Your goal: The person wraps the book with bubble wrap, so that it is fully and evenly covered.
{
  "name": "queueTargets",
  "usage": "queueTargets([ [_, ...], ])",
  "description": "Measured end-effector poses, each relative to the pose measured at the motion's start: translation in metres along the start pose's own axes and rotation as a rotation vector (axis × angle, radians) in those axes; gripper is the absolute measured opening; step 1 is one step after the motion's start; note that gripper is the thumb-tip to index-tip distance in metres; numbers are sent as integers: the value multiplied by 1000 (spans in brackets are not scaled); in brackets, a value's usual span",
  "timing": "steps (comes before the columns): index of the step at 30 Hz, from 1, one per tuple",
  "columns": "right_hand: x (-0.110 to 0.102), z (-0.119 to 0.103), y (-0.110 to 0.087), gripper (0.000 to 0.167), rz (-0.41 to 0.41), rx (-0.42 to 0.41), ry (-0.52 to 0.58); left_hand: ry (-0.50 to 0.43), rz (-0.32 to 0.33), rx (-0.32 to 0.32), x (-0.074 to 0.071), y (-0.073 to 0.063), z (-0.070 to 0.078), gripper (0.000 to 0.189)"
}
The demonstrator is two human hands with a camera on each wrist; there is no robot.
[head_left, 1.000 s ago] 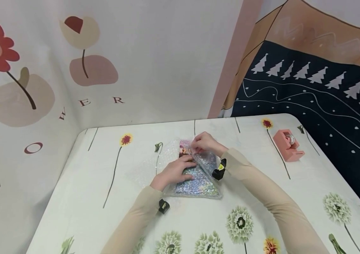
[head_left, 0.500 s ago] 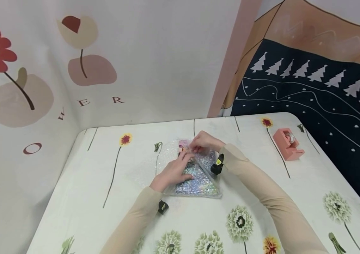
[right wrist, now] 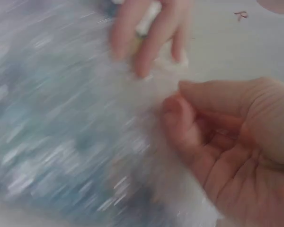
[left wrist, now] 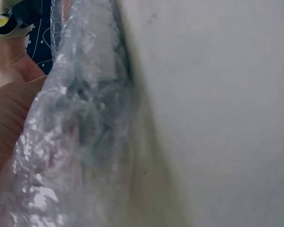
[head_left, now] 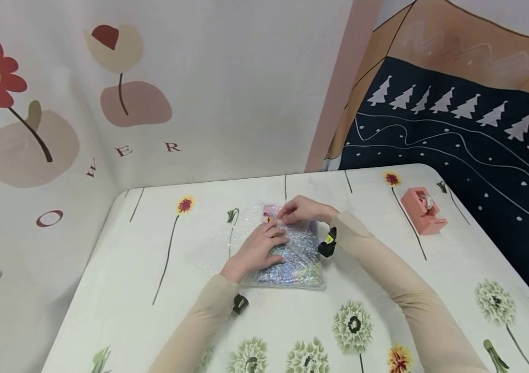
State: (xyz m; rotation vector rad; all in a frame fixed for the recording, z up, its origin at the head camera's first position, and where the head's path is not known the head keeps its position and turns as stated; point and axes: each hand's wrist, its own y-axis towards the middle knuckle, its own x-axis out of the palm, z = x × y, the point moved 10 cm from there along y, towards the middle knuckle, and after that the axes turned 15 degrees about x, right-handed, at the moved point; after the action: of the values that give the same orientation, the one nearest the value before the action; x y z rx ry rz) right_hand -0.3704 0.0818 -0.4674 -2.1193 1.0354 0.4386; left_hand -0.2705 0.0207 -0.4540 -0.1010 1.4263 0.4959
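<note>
A flat, colourfully printed item (head_left: 311, 274), like a book or a picture, lies on the table inside clear bubble wrap (head_left: 299, 243). The left hand (head_left: 258, 248) rests on the wrapped item with its fingers spread, holding the layers down. At the far edge, the right hand (head_left: 302, 209) pinches the wrap between thumb and fingers. The right wrist view shows that pinch (right wrist: 227, 127) right by the left fingers (right wrist: 154, 40), blurred by motion. In the left wrist view the crinkled wrap (left wrist: 75, 123) rises along the item's side. Beneath the wrap, a pink corner of the print peeks out at the top.
A pink tape dispenser (head_left: 423, 212) with a roll of clear tape stands at the back right of the table. Loose bubble wrap (head_left: 213, 254) spreads left of the item. A flower-printed cloth (head_left: 119, 290) covers the table, and a curtain wall stands behind it.
The right side of the bubble wrap, earlier folded up in a diagonal flap, now lies flatter over the item. The right hand has shifted slightly; the left fingers have moved a little on the wrap.
</note>
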Motion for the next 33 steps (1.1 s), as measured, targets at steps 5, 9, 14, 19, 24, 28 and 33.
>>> queueTargets([
  [5, -3, -4, -25, 35, 127, -247, -54, 16, -38, -35, 2, 1, -1, 48],
  [9, -6, -7, -50, 36, 237, -345, -181, 20, -65, -56, 1, 2, -1, 49],
  [14, 5, -1, -69, 49, 234, -377, -378, -15, -68, -55, 2, 3, -3, 50],
  [19, 22, 8, -85, 72, 142, -373, -468, -70, -15, -12, 0, 4, -2, 48],
  [24, 33, 10, -94, 93, 95, -350, -529, -88, 20, 15, -3, 3, -1, 47],
  [28, 38, 10, -97, 110, 75, -329, -555, -83, 6, 8, -3, 4, -1, 47],
  [33, 46, 9, -97, 126, 80, -353, -619, -96, -18, -22, 1, 4, -4, 48],
])
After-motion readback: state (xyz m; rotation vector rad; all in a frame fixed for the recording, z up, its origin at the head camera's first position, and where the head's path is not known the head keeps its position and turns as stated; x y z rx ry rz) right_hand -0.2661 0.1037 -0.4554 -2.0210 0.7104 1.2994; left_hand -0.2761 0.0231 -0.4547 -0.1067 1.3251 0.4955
